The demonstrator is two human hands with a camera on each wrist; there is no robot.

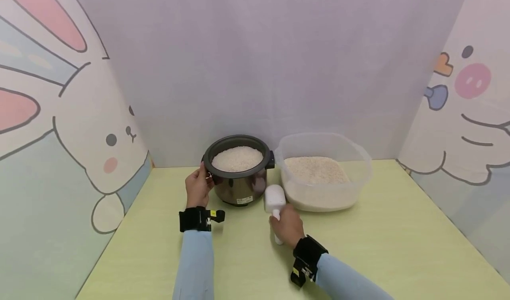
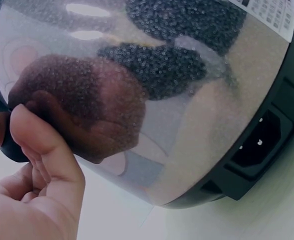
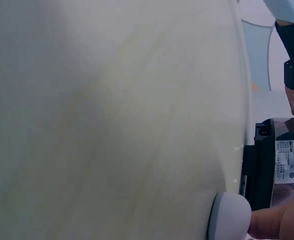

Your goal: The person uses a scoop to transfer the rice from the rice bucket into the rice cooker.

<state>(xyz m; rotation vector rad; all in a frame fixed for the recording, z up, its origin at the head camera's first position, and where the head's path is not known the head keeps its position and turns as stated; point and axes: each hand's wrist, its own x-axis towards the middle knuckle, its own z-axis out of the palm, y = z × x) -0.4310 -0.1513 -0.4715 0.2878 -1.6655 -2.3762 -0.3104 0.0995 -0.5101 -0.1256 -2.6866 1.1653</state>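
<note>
My left hand [image 1: 197, 187] pinches the black side handle at the left of a dark, glossy rice cooker [image 1: 239, 189]. White rice [image 1: 237, 159] fills much of its open pot. In the left wrist view, thumb and fingers [image 2: 52, 165] close on that handle, and the shiny cooker wall [image 2: 177, 125] mirrors the hand. Between the cooker and a clear tub, my right hand [image 1: 290, 227] grips the handle of a white scoop [image 1: 275, 198], low over the table. The right wrist view shows the rounded white handle end [image 3: 232, 217]; whether it touches the table I cannot tell.
To the right of the cooker stands the translucent plastic tub [image 1: 360, 176], holding rice. Both containers are near the back edge of the pale green table [image 1: 390, 247], close to a plain cloth wall [image 1: 259, 61]. Cartoon-printed panels flank both sides. A power socket [image 2: 259, 142] sits low on the cooker.
</note>
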